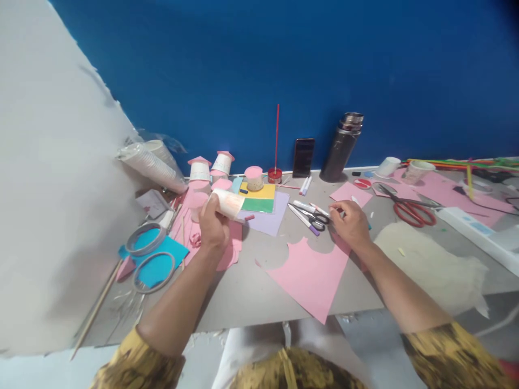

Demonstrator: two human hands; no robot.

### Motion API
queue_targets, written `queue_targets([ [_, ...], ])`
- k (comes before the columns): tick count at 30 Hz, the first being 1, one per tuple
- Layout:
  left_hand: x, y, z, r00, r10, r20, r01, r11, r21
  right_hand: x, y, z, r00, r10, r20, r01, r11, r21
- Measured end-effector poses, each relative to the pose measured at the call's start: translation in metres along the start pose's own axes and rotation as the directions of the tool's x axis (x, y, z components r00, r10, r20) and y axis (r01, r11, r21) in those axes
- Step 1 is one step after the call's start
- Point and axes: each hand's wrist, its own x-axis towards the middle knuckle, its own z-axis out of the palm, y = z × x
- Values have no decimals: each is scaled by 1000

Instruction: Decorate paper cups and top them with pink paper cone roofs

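My left hand (214, 224) is wrapped round a white paper cup (229, 203), tilted on its side above the table, with a faint orange-pink patch on its wall. A small dark pink stick (248, 218) shows just beyond the cup. My right hand (349, 222) is low over the table, its fingers pinched at the end of a slim white marker (319, 209). Beside that marker are small black-handled scissors (317, 220) and a purple-ended marker (304, 220). In front of them lies a pink paper sheet (310, 275) with curved cut-outs.
Paper cups with pink tops (200, 170) stand at the back left, near stacked cups (152, 165). Tape rings (154, 272) lie front left. A dark flask (341, 148) and a phone (304, 158) stand by the blue wall. Red-handled scissors (413, 212) and a power strip (478, 235) are right.
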Motion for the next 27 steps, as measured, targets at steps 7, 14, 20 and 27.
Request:
queue_targets([
  [7,-18,-20,0,968,-225,111,161,898,410,0,1,-1,999,-19,-37,20,1000,22],
  [14,-28,-25,-2,960,-86,266,-145,662,736,-1,0,-3,998,-19,-64,21,999,34],
  [20,-24,-29,-7,948,-97,304,-177,634,753,0,0,-3,998,9,-69,-5,999,50],
  [27,-25,-29,-9,946,-114,302,-174,606,776,3,3,-3,994,50,-102,-40,995,96],
])
